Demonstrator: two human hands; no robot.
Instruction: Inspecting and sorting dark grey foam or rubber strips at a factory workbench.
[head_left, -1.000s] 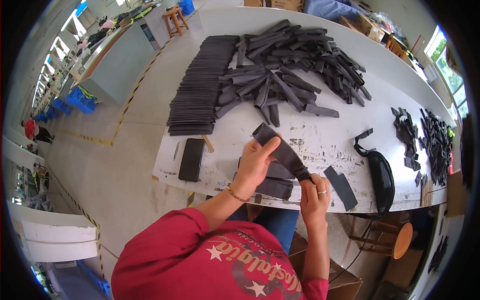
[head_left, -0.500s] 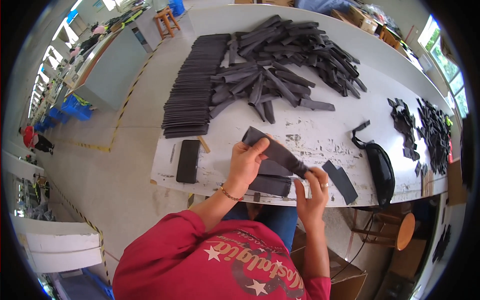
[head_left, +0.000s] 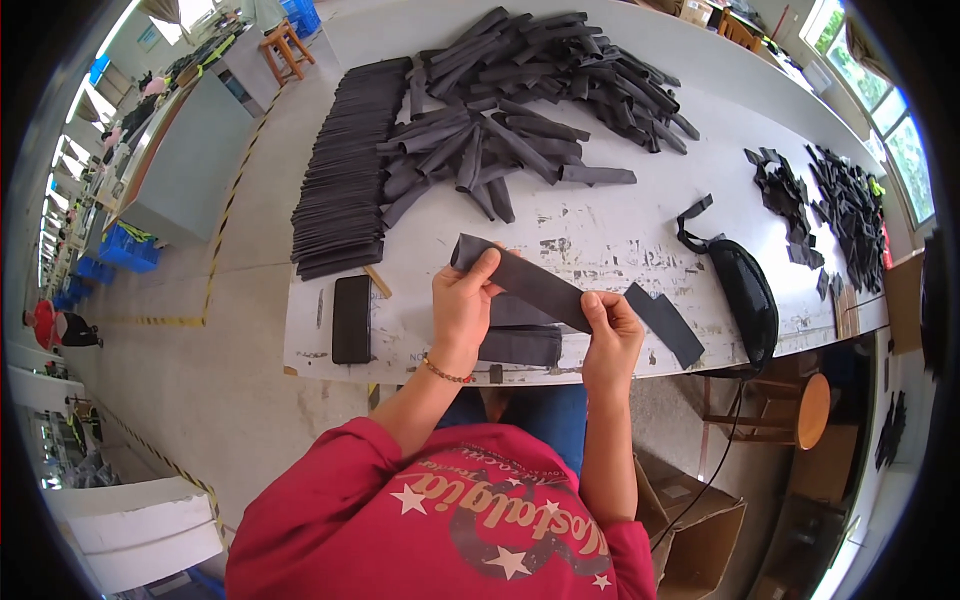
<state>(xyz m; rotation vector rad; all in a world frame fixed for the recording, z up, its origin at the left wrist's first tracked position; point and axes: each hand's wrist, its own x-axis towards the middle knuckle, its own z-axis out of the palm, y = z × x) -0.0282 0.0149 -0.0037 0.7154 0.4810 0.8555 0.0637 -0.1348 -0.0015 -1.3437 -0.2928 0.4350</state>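
A dark grey fabric sleeve [head_left: 540,287] is stretched flat between my hands above the table's near edge. My left hand [head_left: 465,300] pinches its upper left end, thumb on top, where the tube gapes slightly. The lower right end is gripped by my right hand [head_left: 612,335] between thumb and fingers. Beneath the sleeve, a small stack of flat dark fabric pieces [head_left: 522,346] lies on the table, partly covered. Just right of my right hand is a flat dark piece [head_left: 668,325] with a notched end.
A long row of stacked sleeves [head_left: 345,165] stands at the table's left, beside a loose sleeve heap [head_left: 540,90]. A black phone [head_left: 351,320] lies front left. Toward the right are a black pouch with a strap [head_left: 745,300] and piled black strips [head_left: 845,220]. A wooden stool [head_left: 812,410] stands below.
The sleeve, bent and bunched at its right end before, is now drawn straight and flat. My right hand has changed its grip, with the thumb now on top. The view has shifted slightly.
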